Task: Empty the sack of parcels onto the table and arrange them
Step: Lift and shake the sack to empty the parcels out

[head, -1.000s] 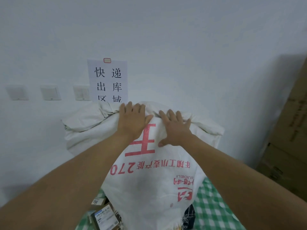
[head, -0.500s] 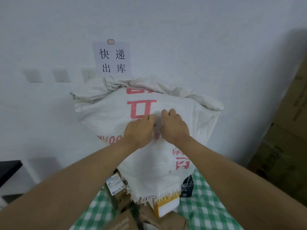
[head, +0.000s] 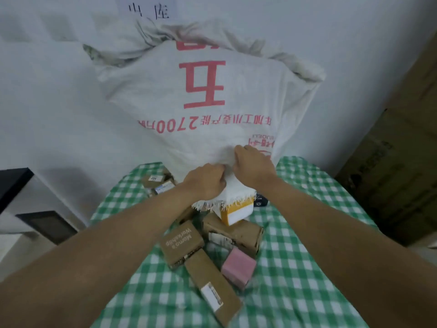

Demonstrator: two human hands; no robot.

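A white woven sack (head: 203, 102) with red print stands upside down on the green checked table (head: 307, 268), its frayed mouth at the bottom. My left hand (head: 207, 179) and my right hand (head: 254, 165) both grip bunched sack cloth just above that mouth. Parcels lie spilled below: a yellow-and-white box (head: 237, 213) half under the frayed edge, a brown box with white lettering (head: 182, 243), a long brown box with a label (head: 212, 286), a pink box (head: 238, 267) and a larger brown carton (head: 233, 233). More brown parcels (head: 157, 183) lie at the sack's left.
A white wall with a paper sign (head: 149, 10) is behind the sack. Large brown cartons (head: 399, 150) stand at the right beside the table. A dark-topped unit (head: 14, 183) sits at the left. A small black item (head: 260, 202) lies by the yellow box.
My hands slid down the sack from near its top to just above its mouth and now grip the cloth. My view tilted down, showing more spilled parcels.
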